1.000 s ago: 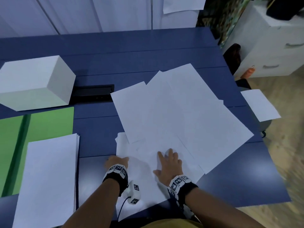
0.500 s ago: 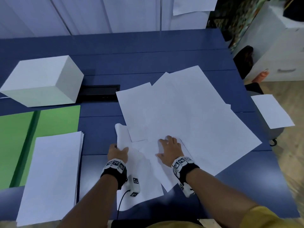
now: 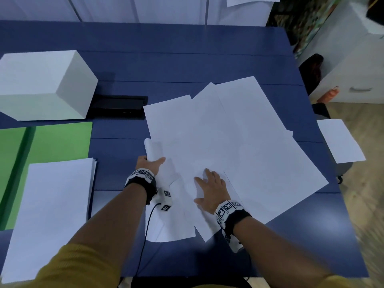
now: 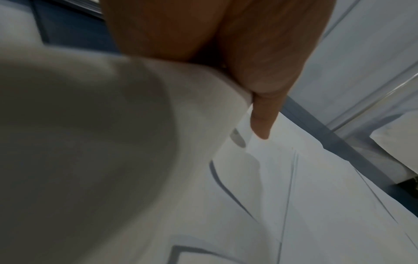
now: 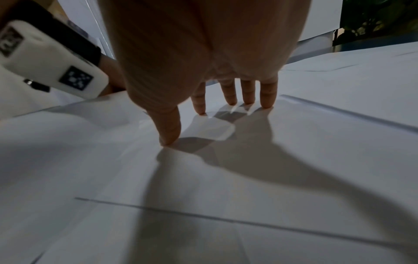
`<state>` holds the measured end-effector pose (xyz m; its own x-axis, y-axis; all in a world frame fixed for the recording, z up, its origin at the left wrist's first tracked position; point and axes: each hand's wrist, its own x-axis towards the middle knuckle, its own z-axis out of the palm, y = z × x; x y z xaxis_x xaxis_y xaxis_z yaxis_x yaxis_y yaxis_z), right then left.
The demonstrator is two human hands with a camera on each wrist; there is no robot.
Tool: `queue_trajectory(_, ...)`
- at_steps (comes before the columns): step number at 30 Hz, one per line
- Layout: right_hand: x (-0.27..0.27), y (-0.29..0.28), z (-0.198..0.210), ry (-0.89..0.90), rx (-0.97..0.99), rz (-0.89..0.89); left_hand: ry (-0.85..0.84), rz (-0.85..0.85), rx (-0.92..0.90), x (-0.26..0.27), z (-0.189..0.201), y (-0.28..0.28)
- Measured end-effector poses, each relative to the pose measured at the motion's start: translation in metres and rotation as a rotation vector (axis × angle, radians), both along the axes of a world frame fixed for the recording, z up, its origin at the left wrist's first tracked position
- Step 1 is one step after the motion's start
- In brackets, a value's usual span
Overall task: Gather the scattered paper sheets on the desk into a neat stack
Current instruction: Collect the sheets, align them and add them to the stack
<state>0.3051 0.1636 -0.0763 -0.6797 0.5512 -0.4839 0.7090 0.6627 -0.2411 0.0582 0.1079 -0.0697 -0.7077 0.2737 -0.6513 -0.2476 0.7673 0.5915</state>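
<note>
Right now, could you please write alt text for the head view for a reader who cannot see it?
On a blue desk, the left hand grips the curled edge of a sheet while the right hand presses flat on overlapping white sheets. At left lie a stack, a green folder and a white box.

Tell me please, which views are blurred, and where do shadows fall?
Left wrist view: the curled sheet is a blurred grey mass. Right wrist view: the right hand casts a long dark shadow across the sheets. Head view: sharp centrally, smeared at the right edge.
</note>
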Motion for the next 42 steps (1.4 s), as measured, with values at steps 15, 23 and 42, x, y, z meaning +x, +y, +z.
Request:
queue_trajectory(15, -0.003, 0.013, 0.0, 0.224, -0.133, -0.197, 0.053, -0.157, 0.075, -0.018, 0.056, -0.029)
queue_trajectory(23, -0.048, 0.041, 0.031, 0.658, -0.524, -0.771, -0.013, -0.438, 0.35, 0.026, 0.131, -0.073)
queue_trajectory(42, -0.016, 0.05, 0.028, 0.948, -1.25, -1.119, -0.085, -0.297, 0.439, 0.024, 0.123, -0.102)
